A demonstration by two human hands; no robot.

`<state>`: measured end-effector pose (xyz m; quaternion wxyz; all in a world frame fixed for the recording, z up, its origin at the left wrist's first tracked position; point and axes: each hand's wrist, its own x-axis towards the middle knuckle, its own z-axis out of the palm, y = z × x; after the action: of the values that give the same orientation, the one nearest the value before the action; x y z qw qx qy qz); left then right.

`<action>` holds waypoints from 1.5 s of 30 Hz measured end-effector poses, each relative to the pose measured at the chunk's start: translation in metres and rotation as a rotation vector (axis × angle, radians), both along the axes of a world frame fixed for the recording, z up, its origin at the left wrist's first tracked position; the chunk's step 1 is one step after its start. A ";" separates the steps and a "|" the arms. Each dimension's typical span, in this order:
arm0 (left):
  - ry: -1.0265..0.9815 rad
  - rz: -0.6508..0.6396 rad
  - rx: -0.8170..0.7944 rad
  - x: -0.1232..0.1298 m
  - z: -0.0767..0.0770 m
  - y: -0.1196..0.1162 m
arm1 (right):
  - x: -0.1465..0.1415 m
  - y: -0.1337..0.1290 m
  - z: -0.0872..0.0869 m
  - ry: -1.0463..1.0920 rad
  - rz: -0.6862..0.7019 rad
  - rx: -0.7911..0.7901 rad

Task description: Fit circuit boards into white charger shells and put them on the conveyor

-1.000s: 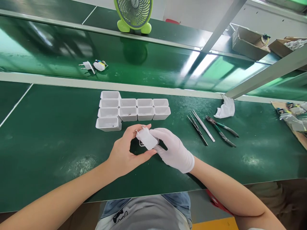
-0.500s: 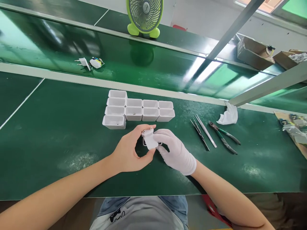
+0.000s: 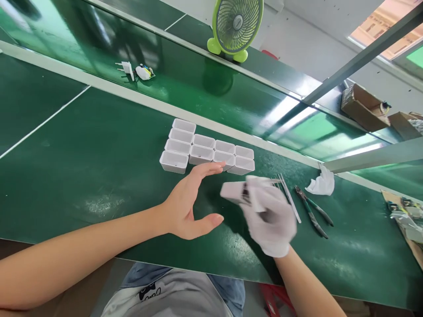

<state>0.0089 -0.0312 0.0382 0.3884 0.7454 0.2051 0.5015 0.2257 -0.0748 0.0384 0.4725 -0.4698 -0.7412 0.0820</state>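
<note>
My bare left hand (image 3: 191,200) is open over the green tabletop, its thumb spread from its fingers and nothing between them. To its right, my gloved right hand (image 3: 269,215) is smeared by motion. It grips a white plug adapter (image 3: 232,192), whose boxy housing sticks out to the left, with a dark gap beside the glove. The rest of the adapter is partly hidden by the fingers. White open-topped plastic cases (image 3: 174,161) stand in close rows just beyond my left hand. The tweezers (image 3: 289,198) lie beside my right hand, partly covered by it.
Green-handled pliers (image 3: 312,211) and a crumpled white cloth (image 3: 321,181) lie at the right. A raised shelf carries a plug with wired parts (image 3: 144,72). Farther back are a green fan (image 3: 237,26) and a cardboard box (image 3: 365,108). Circuit parts (image 3: 406,215) sit at the right edge.
My left hand has let go of the plug adapter and opened. My right hand has carried the adapter to the right and turned it. The camera view has tilted.
</note>
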 end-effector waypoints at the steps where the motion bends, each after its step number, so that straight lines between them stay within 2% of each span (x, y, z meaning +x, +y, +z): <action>1: -0.029 0.008 -0.001 -0.001 0.001 0.002 | 0.002 0.000 0.000 0.029 -0.048 0.024; 2: -0.043 0.015 -0.007 -0.001 0.003 0.003 | 0.003 0.001 0.000 0.019 -0.050 0.030; 5: -0.053 0.034 -0.023 -0.002 0.006 0.006 | -0.001 0.006 -0.005 -0.184 0.143 -0.104; 7: -0.050 0.037 -0.033 -0.002 0.006 0.006 | -0.003 0.008 -0.008 -0.256 0.210 -0.143; 9: -0.044 0.031 -0.035 -0.002 0.005 0.005 | -0.003 0.006 -0.009 -0.258 0.210 -0.121; 12: -0.041 0.014 -0.033 -0.002 0.003 0.003 | 0.001 0.002 -0.008 -0.174 0.076 -0.010; 14: -0.042 0.008 -0.033 -0.002 0.002 0.003 | 0.001 0.002 -0.009 -0.167 0.019 0.006; 17: -0.041 0.022 -0.056 -0.003 0.002 0.002 | -0.003 0.008 -0.011 -0.295 0.115 -0.066; 20: -0.027 0.037 -0.091 -0.004 0.001 0.001 | -0.003 0.009 -0.012 -0.336 0.152 -0.052; 22: -0.012 0.039 -0.103 -0.005 0.001 0.000 | 0.000 0.005 -0.012 -0.297 0.125 -0.007; 25: 0.000 0.045 -0.088 -0.005 0.000 -0.001 | 0.003 0.000 -0.011 -0.197 0.012 0.025; 28: 0.004 0.067 -0.081 -0.005 0.000 -0.001 | 0.000 0.003 -0.012 -0.268 0.083 -0.067; 30: 0.064 0.096 -0.109 -0.004 0.000 -0.001 | -0.003 0.007 -0.012 -0.332 0.137 -0.115; 33: 0.248 0.120 -0.138 -0.001 0.002 -0.001 | -0.003 0.010 -0.013 -0.352 0.114 -0.106; 38: 0.378 0.049 -0.078 0.004 0.007 -0.002 | 0.000 0.009 -0.016 -0.326 0.129 -0.084; 45: 0.389 0.053 -0.256 0.004 0.005 0.000 | -0.003 0.010 -0.015 -0.329 0.151 -0.084</action>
<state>0.0134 -0.0317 0.0429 0.4195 0.7670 0.3578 0.3282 0.2229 -0.0643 0.0236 0.3172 -0.4394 -0.8375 0.0703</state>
